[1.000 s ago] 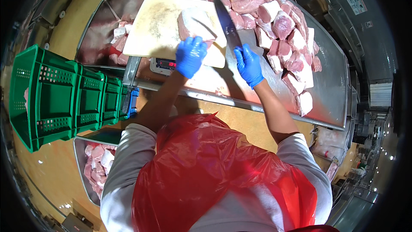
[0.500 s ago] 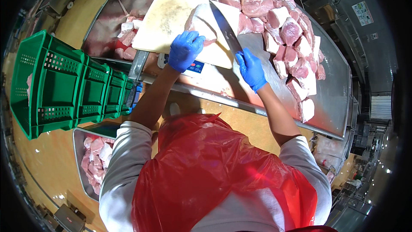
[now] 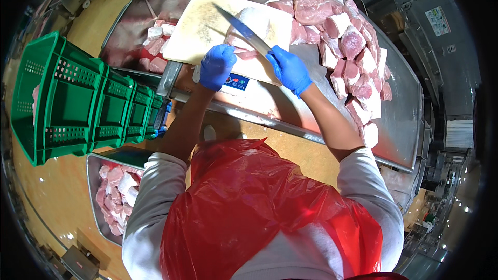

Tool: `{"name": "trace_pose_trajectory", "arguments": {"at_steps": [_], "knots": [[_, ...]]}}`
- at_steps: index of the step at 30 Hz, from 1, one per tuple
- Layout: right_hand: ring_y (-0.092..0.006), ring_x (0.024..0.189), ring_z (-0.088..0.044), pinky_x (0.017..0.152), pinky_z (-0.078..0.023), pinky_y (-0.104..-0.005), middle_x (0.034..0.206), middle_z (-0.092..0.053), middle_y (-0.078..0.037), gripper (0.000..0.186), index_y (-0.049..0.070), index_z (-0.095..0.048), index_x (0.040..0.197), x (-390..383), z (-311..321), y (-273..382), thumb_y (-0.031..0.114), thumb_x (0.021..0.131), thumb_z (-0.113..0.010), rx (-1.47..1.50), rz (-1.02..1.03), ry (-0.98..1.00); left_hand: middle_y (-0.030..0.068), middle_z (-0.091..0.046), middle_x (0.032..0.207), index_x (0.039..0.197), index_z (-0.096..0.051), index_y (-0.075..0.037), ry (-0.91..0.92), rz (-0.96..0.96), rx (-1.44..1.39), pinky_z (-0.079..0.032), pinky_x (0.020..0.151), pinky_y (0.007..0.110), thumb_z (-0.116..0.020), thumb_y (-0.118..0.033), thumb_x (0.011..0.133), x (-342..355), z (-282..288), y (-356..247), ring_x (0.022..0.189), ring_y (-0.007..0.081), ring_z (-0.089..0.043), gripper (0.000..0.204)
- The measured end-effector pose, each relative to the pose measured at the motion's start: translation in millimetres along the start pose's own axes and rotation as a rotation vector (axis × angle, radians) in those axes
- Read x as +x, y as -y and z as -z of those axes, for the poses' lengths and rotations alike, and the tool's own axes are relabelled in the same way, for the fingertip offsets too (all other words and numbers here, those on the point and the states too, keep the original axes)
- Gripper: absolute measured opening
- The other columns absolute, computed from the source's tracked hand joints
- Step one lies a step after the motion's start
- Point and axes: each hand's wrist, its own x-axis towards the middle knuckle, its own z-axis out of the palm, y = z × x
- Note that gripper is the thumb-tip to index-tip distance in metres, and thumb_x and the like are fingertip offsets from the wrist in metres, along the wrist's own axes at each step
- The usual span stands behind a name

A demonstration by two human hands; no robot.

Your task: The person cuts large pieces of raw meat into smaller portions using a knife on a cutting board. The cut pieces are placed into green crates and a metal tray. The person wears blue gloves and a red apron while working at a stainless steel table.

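A block of raw meat (image 3: 255, 21) with a pale fat side lies on the white cutting board (image 3: 194, 26). My right hand (image 3: 290, 70), in a blue glove, is closed round the handle of a long knife (image 3: 243, 28). The blade slants to the far left across the top of the meat; whether it touches cannot be seen. My left hand (image 3: 218, 66), also gloved in blue, is a fist at the board's near edge, beside the meat's near left end. Its curled fingers hide whatever they hold. A thin pink strip of meat (image 3: 247, 54) shows between the hands.
Many meat pieces (image 3: 353, 41) are heaped on the steel table (image 3: 394, 119) to the right. A metal tub (image 3: 122, 31) with cut chunks stands left of the board. Green crates (image 3: 72, 93) and another meat tub (image 3: 93, 186) are at left. A button panel (image 3: 237, 82) sits below the board.
The knife has swung left, from the meat's right side to across its top. My right hand moved left and slightly away from me; my left hand drew back a little toward me.
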Motion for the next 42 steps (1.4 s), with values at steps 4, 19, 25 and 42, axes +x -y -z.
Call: {"name": "trace_pose_trajectory", "arguments": {"at_steps": [4, 19, 25, 42], "knots": [[-0.0415, 0.081, -0.066, 0.069, -0.053, -0.0506, 0.092, -0.066, -0.02, 0.022, 0.009, -0.055, 0.103, 27.0, -8.3, 16.2, 0.031, 0.1, -0.054, -0.073, 0.15, 0.056, 0.0137, -0.064, 0.099, 0.108, -0.064, -0.006, -0.137, -0.123, -0.011, -0.054, 0.077, 0.042, -0.071, -0.008, 0.084, -16.6, 2.0, -4.8, 0.089, 0.032, -0.065, 0.025], [-0.0393, 0.077, -0.068, 0.065, -0.055, -0.0487, 0.095, -0.065, -0.018, 0.022, 0.015, -0.055, 0.117, -21.5, 128.2, -107.1, 0.022, 0.097, -0.049, -0.69, 0.108, 0.702, 0.0102, -0.066, 0.098, 0.104, -0.065, -0.009, -0.079, 0.116, 0.039, -0.056, 0.073, 0.042, -0.073, -0.014, 0.083, -67.9, 28.5, 6.0, 0.086, 0.0321, -0.066, 0.023], [-0.0375, 0.077, -0.068, 0.066, -0.055, -0.0475, 0.095, -0.066, -0.016, 0.02, 0.015, -0.056, 0.115, 7.0, 47.0, -31.1, 0.021, 0.097, -0.052, -0.415, 0.214, 0.344, 0.0113, -0.065, 0.092, 0.102, -0.065, -0.009, -0.132, 0.004, -0.034, -0.055, 0.067, 0.043, -0.074, -0.009, 0.08, -53.8, 51.6, -9.7, 0.08, 0.0329, -0.065, 0.024], [-0.0177, 0.055, -0.059, 0.052, -0.047, -0.0338, 0.072, -0.063, -0.01, 0.024, -0.001, -0.063, 0.106, -140.9, 75.1, -95.6, 0.023, 0.101, -0.062, 0.142, -0.477, -0.151, 0.0189, -0.073, 0.106, 0.107, -0.072, -0.001, -0.339, 0.377, 1.297, -0.056, 0.084, 0.037, -0.066, -0.028, 0.091, -34.1, 606.2, 174.1, 0.093, 0.0328, -0.072, 0.033]]}}
